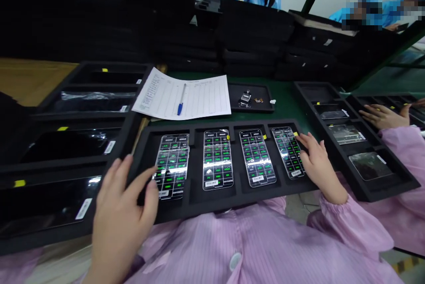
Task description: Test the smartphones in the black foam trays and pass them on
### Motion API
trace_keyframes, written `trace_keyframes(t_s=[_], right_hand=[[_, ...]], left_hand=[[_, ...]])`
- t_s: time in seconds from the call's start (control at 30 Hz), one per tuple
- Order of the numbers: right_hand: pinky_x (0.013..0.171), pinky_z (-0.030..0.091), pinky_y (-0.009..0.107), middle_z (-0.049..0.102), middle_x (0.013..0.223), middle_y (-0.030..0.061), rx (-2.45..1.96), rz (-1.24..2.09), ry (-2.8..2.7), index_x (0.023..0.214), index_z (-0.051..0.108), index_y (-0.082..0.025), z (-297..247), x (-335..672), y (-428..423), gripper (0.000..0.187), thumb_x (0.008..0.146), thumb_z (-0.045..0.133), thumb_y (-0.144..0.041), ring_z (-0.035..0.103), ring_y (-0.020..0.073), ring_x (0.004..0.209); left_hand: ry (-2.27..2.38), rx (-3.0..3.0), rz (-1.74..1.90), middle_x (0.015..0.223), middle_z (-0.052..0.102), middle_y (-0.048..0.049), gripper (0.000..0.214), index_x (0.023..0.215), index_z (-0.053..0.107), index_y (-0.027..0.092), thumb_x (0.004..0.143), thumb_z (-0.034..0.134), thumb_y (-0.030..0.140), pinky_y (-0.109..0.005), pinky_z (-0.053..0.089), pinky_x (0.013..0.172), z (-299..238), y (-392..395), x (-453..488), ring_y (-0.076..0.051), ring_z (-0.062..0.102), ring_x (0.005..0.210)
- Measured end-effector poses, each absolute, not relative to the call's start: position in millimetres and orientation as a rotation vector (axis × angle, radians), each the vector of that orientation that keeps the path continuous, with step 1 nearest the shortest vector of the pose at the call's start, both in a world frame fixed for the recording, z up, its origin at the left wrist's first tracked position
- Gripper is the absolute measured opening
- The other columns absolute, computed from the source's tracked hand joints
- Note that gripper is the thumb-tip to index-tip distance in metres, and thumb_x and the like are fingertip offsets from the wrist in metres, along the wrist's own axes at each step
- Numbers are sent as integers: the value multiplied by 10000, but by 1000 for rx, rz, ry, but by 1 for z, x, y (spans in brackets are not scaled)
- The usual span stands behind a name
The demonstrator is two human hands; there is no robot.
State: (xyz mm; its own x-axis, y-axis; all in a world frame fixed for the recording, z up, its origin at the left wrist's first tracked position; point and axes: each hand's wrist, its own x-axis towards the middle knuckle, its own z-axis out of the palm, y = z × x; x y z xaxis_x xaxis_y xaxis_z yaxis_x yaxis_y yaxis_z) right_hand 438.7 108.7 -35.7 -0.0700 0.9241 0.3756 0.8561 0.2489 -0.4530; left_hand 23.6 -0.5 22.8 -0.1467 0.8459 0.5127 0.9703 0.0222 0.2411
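A black foam tray [229, 195] lies across my lap with a row of four compartments. Each compartment holds a clear phone-shaped panel printed with green labels. My left hand [121, 211] has its fingers spread at the left edge of the leftmost panel [171, 164], which sits slightly askew, with the thumb tip touching it. My right hand [317, 164] rests on the foam, fingertips beside the rightmost panel [288, 152]. Neither hand visibly grips a panel.
A paper form [182, 95] with a blue pen [181, 100] lies beyond the tray, next to a small black tray [250, 98] of metal parts. Black trays flank both sides. A co-worker's hand [383, 116] reaches over the right tray. Black stacks and blue-clad people stand behind.
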Motion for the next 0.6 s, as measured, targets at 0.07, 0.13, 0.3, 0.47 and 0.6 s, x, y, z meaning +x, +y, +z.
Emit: trace_keyframes(t_s=[0.07,0.13,0.3,0.47,0.6], right_hand=[[1173,216,698,639,1356,115,-1573,175,-1917,1346,473,-185,-31,439,109,448,911,372,-210,392,330,1445],[1191,214,667,658,1330,103,-1530,177,-1903,1337,479,-204,-26,439,109,435,915,373,-205,412,306,1435],[1173,230,690,695,1262,101,-1540,148,-1953,1274,510,-201,-21,440,117,408,894,365,-172,456,318,1403],[1171,237,691,697,1256,90,-1540,128,-1983,1251,517,-201,-23,439,127,417,871,359,-131,458,311,1403],[1147,213,746,682,1275,114,-1558,146,-2033,1217,533,-185,-22,431,128,399,860,364,-131,443,355,1408]], left_hand=[[-1942,-2065,-694,1491,511,-196,417,1005,752,141,967,415,384,-641,382,1148,18,2,17,-434,394,1443],[-1969,-2091,-576,1546,448,-185,417,1087,745,153,966,410,369,-707,372,1119,13,5,12,-473,328,1467],[-2108,-1931,-649,1640,297,-163,531,1439,523,140,965,402,347,-709,296,1169,13,14,9,-471,231,1504],[-2022,-1935,-848,1546,475,-118,455,1360,586,191,976,392,339,-620,366,1180,22,19,13,-388,420,1437],[-2078,-1917,-879,1479,546,-114,404,1286,620,205,982,383,326,-616,395,1163,19,20,11,-364,474,1402]])
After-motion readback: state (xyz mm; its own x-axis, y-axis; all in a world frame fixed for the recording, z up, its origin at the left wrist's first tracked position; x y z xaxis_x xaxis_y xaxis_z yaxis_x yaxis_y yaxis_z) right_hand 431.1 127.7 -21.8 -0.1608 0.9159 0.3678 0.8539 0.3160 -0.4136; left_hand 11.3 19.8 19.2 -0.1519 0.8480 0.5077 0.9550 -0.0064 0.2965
